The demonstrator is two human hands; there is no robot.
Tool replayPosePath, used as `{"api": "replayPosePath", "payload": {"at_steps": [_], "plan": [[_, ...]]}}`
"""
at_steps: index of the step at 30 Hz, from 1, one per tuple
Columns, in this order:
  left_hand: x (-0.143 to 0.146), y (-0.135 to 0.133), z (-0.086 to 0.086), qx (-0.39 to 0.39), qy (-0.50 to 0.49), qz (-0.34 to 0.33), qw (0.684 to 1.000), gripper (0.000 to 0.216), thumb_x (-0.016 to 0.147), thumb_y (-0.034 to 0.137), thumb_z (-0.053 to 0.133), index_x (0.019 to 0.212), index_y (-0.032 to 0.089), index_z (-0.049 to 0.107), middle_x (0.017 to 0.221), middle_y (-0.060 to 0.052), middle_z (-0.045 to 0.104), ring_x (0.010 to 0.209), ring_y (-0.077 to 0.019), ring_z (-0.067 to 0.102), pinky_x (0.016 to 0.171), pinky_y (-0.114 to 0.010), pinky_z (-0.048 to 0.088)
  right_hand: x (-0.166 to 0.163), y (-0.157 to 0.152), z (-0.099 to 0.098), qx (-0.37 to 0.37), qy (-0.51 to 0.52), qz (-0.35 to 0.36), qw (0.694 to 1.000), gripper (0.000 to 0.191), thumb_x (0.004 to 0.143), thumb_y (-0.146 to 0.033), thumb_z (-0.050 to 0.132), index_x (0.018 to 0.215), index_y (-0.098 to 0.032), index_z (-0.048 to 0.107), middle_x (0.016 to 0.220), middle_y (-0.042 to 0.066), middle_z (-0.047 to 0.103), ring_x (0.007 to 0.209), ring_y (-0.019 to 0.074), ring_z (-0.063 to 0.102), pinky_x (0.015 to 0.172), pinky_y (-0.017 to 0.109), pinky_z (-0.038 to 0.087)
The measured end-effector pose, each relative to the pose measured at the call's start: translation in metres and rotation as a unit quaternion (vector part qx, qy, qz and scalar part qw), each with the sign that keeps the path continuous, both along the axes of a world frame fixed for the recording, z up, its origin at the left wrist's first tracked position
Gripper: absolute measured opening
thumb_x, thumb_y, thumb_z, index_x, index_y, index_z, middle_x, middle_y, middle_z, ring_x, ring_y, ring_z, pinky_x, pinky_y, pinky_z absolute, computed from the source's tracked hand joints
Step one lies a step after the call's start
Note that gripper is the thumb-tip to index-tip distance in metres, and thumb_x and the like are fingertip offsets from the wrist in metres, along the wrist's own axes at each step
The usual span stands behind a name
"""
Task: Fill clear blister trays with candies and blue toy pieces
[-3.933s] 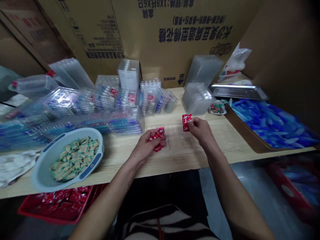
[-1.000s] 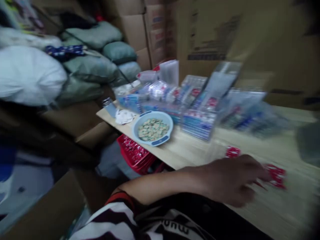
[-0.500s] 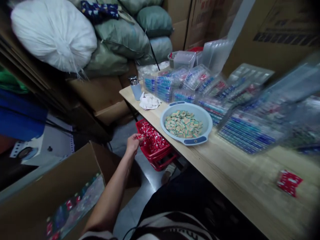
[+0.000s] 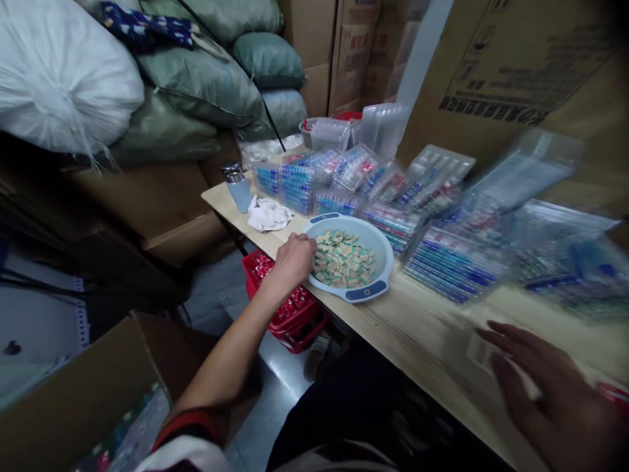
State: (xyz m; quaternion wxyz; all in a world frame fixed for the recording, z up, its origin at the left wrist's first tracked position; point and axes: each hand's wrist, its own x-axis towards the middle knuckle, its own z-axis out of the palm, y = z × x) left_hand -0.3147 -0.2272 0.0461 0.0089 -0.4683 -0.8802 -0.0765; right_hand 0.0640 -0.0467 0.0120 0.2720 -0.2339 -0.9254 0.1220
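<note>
Lifted the left hand (image 4: 293, 259) out of the red basket (image 4: 295, 311) below the worktop (image 4: 422, 337) half a second back and brought it up to the pale blue basin (image 4: 378, 282). Now rests it over the basin's near rim, knuckles up, fingers curled down into the green-and-orange candies (image 4: 346, 259). Cannot tell whether that grip has closed on a candy or carries anything up from the basket (fingertips hidden beneath the hand itself). Points, judging by position alone, to a switch of source: away from the basket below, onto the candies heaped in the basin. Brought the right hand (image 4: 555, 400) back into view too, low at the right, fingers spread and grip open, holding nothing, hovering over a blurred clear tray (image 4: 484, 347) on the worktop, with a red packet (image 4: 614, 393) just beyond at the frame edge. Leaves the filled trays (image 4: 442, 262), white cloth (image 4: 268, 213) and bottle (image 4: 238, 187) behind the basin untouched.
</note>
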Motion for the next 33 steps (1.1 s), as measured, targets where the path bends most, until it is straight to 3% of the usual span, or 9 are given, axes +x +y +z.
{"api": "replayPosePath", "payload": {"at_steps": [3, 8, 15, 21, 26, 28, 29, 31, 33], "plan": [[0.002, 0.03, 0.014, -0.126, 0.054, -0.044, 0.99, 0.026, 0.083, 0.019, 0.065, 0.106, 0.012, 0.072, 0.109, -0.016, 0.069, 0.114, -0.0324, 0.058, 0.097, -0.04, 0.046, -0.041, -0.019, 0.004, 0.019, 0.009, 0.092, 0.996, 0.03, 0.1, -0.03, 0.047, 0.126, -0.03, 0.06, 0.132, 0.01, 0.061, 0.118, 0.0326, 0.06, 0.091, 0.055, 0.054], [-0.001, 0.047, 0.014, -0.247, 0.008, -0.132, 0.96, 0.049, 0.072, 0.024, 0.076, 0.119, 0.012, 0.068, 0.114, -0.016, 0.069, 0.101, -0.028, 0.066, 0.097, -0.035, 0.046, -0.068, -0.029, 0.007, 0.019, 0.01, 0.135, 0.991, 0.031, 0.099, -0.017, 0.043, 0.124, -0.023, 0.061, 0.131, 0.013, 0.061, 0.124, 0.031, 0.056, 0.095, 0.053, 0.051], [0.013, 0.04, 0.0, -0.132, -0.04, -0.105, 0.985, 0.032, 0.076, 0.005, 0.059, 0.105, 0.009, 0.072, 0.106, -0.02, 0.071, 0.097, -0.0315, 0.068, 0.082, -0.034, 0.052, -0.082, -0.023, 0.01, -0.016, 0.019, 0.172, 0.985, 0.033, 0.096, -0.013, 0.044, 0.123, -0.023, 0.061, 0.128, 0.011, 0.062, 0.121, 0.0281, 0.057, 0.098, 0.049, 0.05], [0.014, 0.041, -0.006, -0.079, -0.075, -0.1, 0.989, 0.028, 0.073, 0.004, 0.061, 0.096, 0.013, 0.074, 0.098, -0.018, 0.073, 0.093, -0.0312, 0.069, 0.079, -0.034, 0.051, -0.153, -0.042, 0.028, 0.027, -0.055, 0.225, 0.972, 0.038, 0.099, -0.015, 0.039, 0.13, -0.013, 0.06, 0.135, 0.018, 0.059, 0.124, 0.032, 0.054, 0.103, 0.052, 0.045], [0.001, 0.042, -0.014, 0.025, -0.169, -0.039, 0.985, 0.023, 0.066, 0.005, 0.066, 0.083, 0.017, 0.076, 0.073, -0.007, 0.07, 0.076, -0.0242, 0.066, 0.074, -0.03, 0.049, -0.184, -0.053, 0.035, 0.02, -0.228, 0.232, 0.945, 0.028, 0.1, -0.018, 0.043, 0.102, -0.011, 0.069, 0.094, 0.017, 0.071, 0.094, 0.0336, 0.065, 0.091, 0.052, 0.046], [-0.006, 0.045, -0.018, 0.127, -0.275, 0.0, 0.953, 0.021, 0.065, 0.009, 0.069, 0.083, 0.018, 0.075, 0.067, -0.001, 0.067, 0.069, -0.0193, 0.063, 0.069, -0.027, 0.049, -0.188, -0.048, 0.034, -0.025, -0.211, 0.22, 0.952, 0.027, 0.096, -0.011, 0.043, 0.105, -0.012, 0.068, 0.099, 0.015, 0.071, 0.098, 0.0314, 0.065, 0.092, 0.048, 0.045], [-0.007, 0.047, -0.019, 0.181, -0.347, 0.018, 0.92, 0.02, 0.065, 0.012, 0.071, 0.083, 0.017, 0.075, 0.067, 0.0, 0.067, 0.066, -0.0173, 0.061, 0.066, -0.026, 0.048, -0.191, -0.044, 0.032, -0.059, -0.184, 0.209, 0.959, 0.031, 0.093, -0.006, 0.043, 0.112, -0.013, 0.067, 0.105, 0.014, 0.07, 0.103, 0.0295, 0.065, 0.094, 0.044, 0.045], [-0.007, 0.054, -0.022, 0.263, -0.502, 0.034, 0.823, 0.021, 0.064, 0.018, 0.075, 0.085, 0.015, 0.073, 0.071, 0.0, 0.069, 0.062, -0.0144, 0.06, 0.061, -0.023, 0.048, -0.202, -0.034, 0.028, -0.144, -0.116, 0.171, 0.968, 0.044, 0.088, 0.0, 0.043, 0.126, -0.014, 0.06, 0.118, 0.013, 0.068, 0.11, 0.0251, 0.063, 0.095, 0.037, 0.046], [-0.003, 0.062, -0.025, 0.29, -0.61, 0.023, 0.737, 0.028, 0.062, 0.025, 0.081, 0.085, 0.013, 0.072, 0.074, -0.002, 0.07, 0.058, -0.0123, 0.059, 0.057, -0.022, 0.047, -0.218, -0.023, 0.023, -0.227, -0.069, 0.129, 0.963, 0.051, 0.089, -0.004, 0.048, 0.138, -0.013, 0.05, 0.122, 0.013, 0.065, 0.107, 0.0227, 0.063, 0.091, 0.033, 0.048]]}}
